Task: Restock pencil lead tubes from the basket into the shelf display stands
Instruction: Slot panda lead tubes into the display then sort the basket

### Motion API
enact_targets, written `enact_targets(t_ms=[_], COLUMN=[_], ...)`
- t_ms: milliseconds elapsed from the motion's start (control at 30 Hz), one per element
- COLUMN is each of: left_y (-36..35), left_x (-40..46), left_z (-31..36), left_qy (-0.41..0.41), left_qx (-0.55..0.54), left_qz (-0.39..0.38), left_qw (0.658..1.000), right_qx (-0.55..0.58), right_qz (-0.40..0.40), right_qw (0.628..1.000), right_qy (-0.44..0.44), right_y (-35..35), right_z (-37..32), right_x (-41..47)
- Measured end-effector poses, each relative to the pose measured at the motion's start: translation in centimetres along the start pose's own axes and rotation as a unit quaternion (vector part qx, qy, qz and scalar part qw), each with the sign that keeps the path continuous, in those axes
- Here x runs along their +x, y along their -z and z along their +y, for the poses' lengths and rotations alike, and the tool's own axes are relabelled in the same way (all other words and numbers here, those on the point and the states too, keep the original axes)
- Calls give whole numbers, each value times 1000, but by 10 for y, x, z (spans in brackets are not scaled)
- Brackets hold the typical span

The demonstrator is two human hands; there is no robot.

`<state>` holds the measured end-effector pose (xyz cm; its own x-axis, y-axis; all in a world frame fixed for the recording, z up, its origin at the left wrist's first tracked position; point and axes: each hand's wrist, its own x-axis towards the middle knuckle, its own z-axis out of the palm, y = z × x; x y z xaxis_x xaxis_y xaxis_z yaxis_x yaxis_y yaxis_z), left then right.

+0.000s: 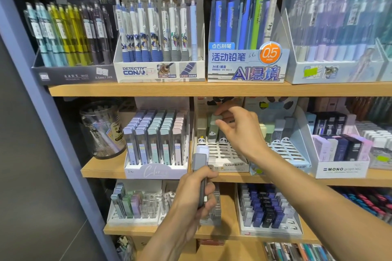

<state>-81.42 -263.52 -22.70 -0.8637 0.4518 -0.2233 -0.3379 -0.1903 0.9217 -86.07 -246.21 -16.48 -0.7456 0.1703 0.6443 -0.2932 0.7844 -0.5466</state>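
Nearest the camera, several grey lead tubes (200,172) are gripped upright in the left hand (192,194), whose fingers are curled around their lower halves; the caps project above the fist. Beyond it, on the middle shelf (101,168), a white slotted display stand (222,152) with panda markings is positioned, most of its front slots unfilled. At the back rows of this stand, a pale green tube (213,127) is pinched at its cap between the thumb and fingertips of the right hand (239,127). Just beside the stand, to the left, a fully stocked pastel lead stand (156,140) is seen. Farther up, mechanical pencil boxes (248,34) are arranged on the upper shelf (148,90).
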Motion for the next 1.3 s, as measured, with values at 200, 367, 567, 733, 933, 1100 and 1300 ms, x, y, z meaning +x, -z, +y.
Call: enact_targets(t_ms=[200, 367, 567, 733, 933, 1100, 1300], left_y=[-2, -2, -4, -5, -6, -5, -8], left_x=[-2, -3, -4, -9, -12, -12, -10], left_z=[0, 0, 3, 5, 8, 9, 4], left_qy=[-1, -6, -23, -39, -53, -71, -65], left_qx=[-34, -65, -63, -35, 18, 42, 46], left_qz=[5, 12, -9, -19, -12, -4, -4], left_qw=[999, 998, 998, 998, 998, 997, 997], right_qx=[-56, -117, -204, -257, -145, 244, 294], right_qz=[-21, -48, -51, -91, -24, -86, -158], right_qw=[998, 991, 976, 962, 989, 940, 899], right_qy=[22, 33, 49, 22, 14, -225, -284], right_y=[-1, -5, -10, -13, 3, 31, 37], right_z=[3, -3, -7, -1, -15, -33, -26], right_x=[4, 13, 17, 18, 1, -52, -66])
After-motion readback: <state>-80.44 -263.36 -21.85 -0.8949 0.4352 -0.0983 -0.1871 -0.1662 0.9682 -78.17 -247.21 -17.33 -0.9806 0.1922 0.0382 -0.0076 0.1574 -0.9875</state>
